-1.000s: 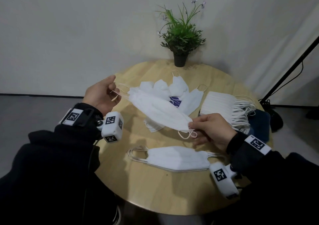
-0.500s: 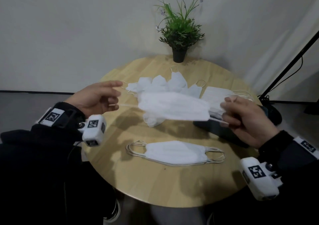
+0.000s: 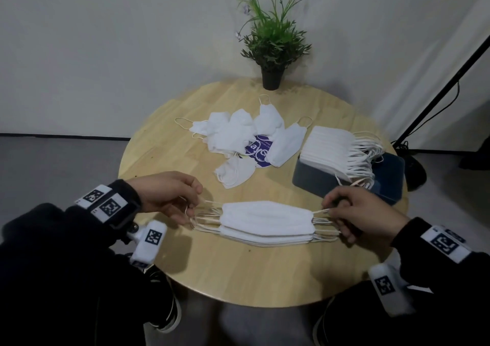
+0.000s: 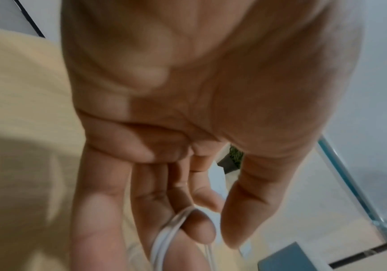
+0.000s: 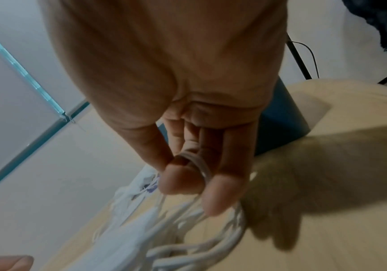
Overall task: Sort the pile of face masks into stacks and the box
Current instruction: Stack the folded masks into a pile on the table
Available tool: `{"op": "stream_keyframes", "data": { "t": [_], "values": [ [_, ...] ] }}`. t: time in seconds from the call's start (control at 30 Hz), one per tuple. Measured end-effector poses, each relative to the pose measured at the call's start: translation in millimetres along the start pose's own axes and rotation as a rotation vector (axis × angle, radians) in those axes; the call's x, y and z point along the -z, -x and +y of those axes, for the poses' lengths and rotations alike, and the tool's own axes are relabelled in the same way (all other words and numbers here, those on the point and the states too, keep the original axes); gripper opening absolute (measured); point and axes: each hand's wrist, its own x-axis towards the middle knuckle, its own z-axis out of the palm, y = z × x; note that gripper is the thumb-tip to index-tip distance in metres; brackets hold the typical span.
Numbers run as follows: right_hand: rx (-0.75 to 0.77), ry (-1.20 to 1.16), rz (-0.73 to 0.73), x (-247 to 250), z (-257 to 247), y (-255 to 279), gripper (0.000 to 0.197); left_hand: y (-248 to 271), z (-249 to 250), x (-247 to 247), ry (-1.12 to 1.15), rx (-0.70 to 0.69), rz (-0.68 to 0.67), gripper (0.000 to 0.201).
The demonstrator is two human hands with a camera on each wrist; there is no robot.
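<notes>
A white folded face mask [image 3: 266,217] lies stretched over the near stack of masks [image 3: 265,235] on the round wooden table [image 3: 238,274]. My left hand [image 3: 169,195] holds its left ear loop [image 4: 167,236] hooked over a curled finger. At the other end, my right hand [image 3: 355,213] pinches the right ear loop [image 5: 199,168] between thumb and fingers. A loose pile of white masks [image 3: 246,136] lies mid-table over a purple printed packet [image 3: 258,150]. A stack of flat pleated masks [image 3: 331,149] rests on the dark blue box [image 3: 384,181] at the right.
A potted green plant [image 3: 271,43] stands at the table's far edge by the wall. A black stand leg with a cable [image 3: 434,85] slants down at the right, beyond the table. The table's front edge is close to my body.
Both hands have carried the stretched mask from above the pile down toward me, and it now lies on the near stack. The head view has tilted lower.
</notes>
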Motion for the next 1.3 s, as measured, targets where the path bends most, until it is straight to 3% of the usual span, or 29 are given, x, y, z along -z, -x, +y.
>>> {"op": "stream_keyframes", "data": {
  "t": [0.23,0.27,0.33,0.43,0.47,0.57,0.67,0.8,0.97,1.1,1.3],
  "values": [
    [-0.101,0.053,-0.04,-9.1,3.1,-2.5,0.014,-7.8,-8.1,-13.6,-0.1,0.027,0.014,0.013],
    [-0.081,0.073,-0.038,-8.9,1.0,-1.8,0.013,-7.5,-7.2,-12.9,-0.168,0.018,0.037,0.011],
    [0.031,0.258,0.013,-7.3,-4.1,-1.5,0.018,-9.1,-5.3,-12.4,-0.356,-0.053,0.116,0.028],
    [0.227,0.559,0.095,-14.6,-13.9,-1.5,0.04,-5.5,2.2,-26.8,-0.718,-0.241,0.318,0.048],
    [0.286,0.629,0.095,-19.3,-15.6,-2.7,0.054,-4.6,4.3,-36.0,-0.804,-0.321,0.327,0.052],
    [0.399,0.723,-0.055,-37.8,-16.6,-7.8,0.097,-7.6,2.8,-68.8,-0.937,-0.507,0.171,0.069],
    [0.416,0.821,-0.153,-56.4,-12.4,-13.6,0.113,-16.9,-4.2,-90.4,-1.104,-0.534,0.085,0.073],
    [0.411,0.88,-0.165,-68.4,-8.2,-18.5,0.11,-22.8,-3.5,-90.4,-1.157,-0.553,0.088,0.067],
    [0.446,0.884,-0.098,-69.0,-6.9,-21.9,0.09,-26.5,-8.3,-90.1,-1.219,-0.645,0.12,0.061],
    [0.432,0.872,-0.114,-69.2,-5.4,-19.0,0.099,-25.9,-10.8,-91.1,-1.163,-0.609,0.108,0.061],
    [0.455,0.844,-0.091,-67.5,-3.1,-23.4,0.097,-26.9,-9.7,-95.1,-1.161,-0.617,0.101,0.059]
  ]
}}
